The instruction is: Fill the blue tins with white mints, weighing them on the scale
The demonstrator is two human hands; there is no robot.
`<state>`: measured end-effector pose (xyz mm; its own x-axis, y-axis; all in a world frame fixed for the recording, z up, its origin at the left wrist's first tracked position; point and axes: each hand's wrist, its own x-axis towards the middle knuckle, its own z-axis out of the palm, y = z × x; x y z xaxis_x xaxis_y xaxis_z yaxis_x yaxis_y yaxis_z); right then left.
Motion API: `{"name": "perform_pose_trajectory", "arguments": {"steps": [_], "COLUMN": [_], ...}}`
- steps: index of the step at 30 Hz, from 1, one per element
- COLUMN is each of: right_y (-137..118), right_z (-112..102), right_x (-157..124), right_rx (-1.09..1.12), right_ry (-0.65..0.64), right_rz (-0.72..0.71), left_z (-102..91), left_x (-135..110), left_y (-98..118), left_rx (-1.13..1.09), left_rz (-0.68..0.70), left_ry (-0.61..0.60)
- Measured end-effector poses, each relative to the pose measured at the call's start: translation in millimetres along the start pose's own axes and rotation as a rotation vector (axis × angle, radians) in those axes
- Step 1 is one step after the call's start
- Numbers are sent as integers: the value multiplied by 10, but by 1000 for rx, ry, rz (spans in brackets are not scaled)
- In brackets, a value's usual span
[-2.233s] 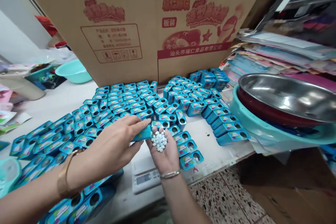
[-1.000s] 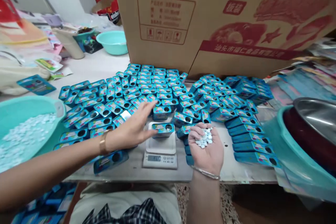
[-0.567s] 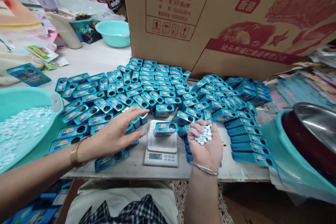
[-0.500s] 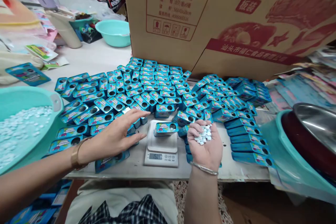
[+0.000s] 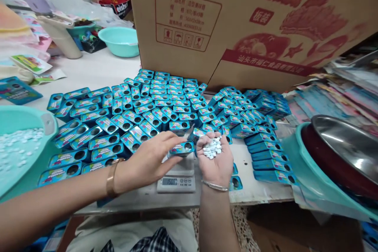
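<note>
1. In the head view, the left hand (image 5: 161, 153) is gripping one small blue box (image 5: 183, 148) above the plate of the white scale (image 5: 176, 185); the fingers are lying on its far side and the thumb on its near side. Whether the box is resting on the plate or hanging a little over it, I cannot tell.
2. The right hand (image 5: 217, 161) is facing palm up, just beside this box, and its curled fingers are cupping a small heap of pale candies (image 5: 212, 147).
3. Rows of blue boxes (image 5: 159, 91) are crowding the white table (image 5: 93, 71) behind and on both sides, with round dark openings in their tops. The left hand is covering part of the scale plate, and the right hand is hiding some boxes.
4. A large cardboard carton (image 5: 183, 61) is standing behind the rows and closing off the back.
5. At the left edge, a turquoise basin (image 5: 26, 116) is holding more pale pieces (image 5: 20, 145); a smaller turquoise bowl (image 5: 119, 41) is sitting farther back.
6. At the right, a steel bowl (image 5: 348, 141) and a dark red bowl (image 5: 313, 149) are filling a turquoise tub (image 5: 299, 155), and printed sheets (image 5: 313, 102) are piling up behind it.
</note>
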<state>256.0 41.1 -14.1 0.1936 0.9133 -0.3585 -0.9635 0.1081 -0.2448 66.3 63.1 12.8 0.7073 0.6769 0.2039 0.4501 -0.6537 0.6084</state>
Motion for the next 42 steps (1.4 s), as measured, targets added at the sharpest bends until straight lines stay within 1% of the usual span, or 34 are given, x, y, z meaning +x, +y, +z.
{"name": "perform_pose_trajectory", "arguments": {"steps": [3, 5, 8, 10, 13, 16, 19, 25, 30, 34, 39, 42], "right_y": [87, 124, 148, 147, 131, 114, 106, 131, 106, 55, 64, 92], "right_z": [72, 86, 67, 46, 30, 36, 47, 46, 39, 39, 53, 55], "right_x": [30, 52, 88, 112, 134, 135, 127, 158, 188, 183, 178, 170], "right_rx": [-2, -1, -4, -10, -3, 23, 19, -14, 7, 24, 7, 0], "right_ry": [55, 77, 42, 25, 40, 41, 34, 39, 69, 53, 35, 23], "right_rz": [9, 8, -22, -49, -65, -43, -33, -68, -49, -50, -53, -50], "left_z": [79, 141, 244, 300, 341, 332, 309, 313, 320, 283, 229, 234], "left_x": [229, 362, 493, 534, 553, 550, 540, 555, 582, 585, 612, 632], "left_y": [147, 189, 166, 124, 73, 56, 59, 27, -44, -75, -12, 43], "left_rx": [19, 25, 20, -5, -69, -112, -119, -161, -137, -148, -136, -20], "left_rz": [90, 98, 71, 59, 55, 36, 9, -20, -23, -25, -15, 24], "left_ry": [4, -20, -51, -46, -19, -7, -12, -28, -41, -49, -25, -13]}}
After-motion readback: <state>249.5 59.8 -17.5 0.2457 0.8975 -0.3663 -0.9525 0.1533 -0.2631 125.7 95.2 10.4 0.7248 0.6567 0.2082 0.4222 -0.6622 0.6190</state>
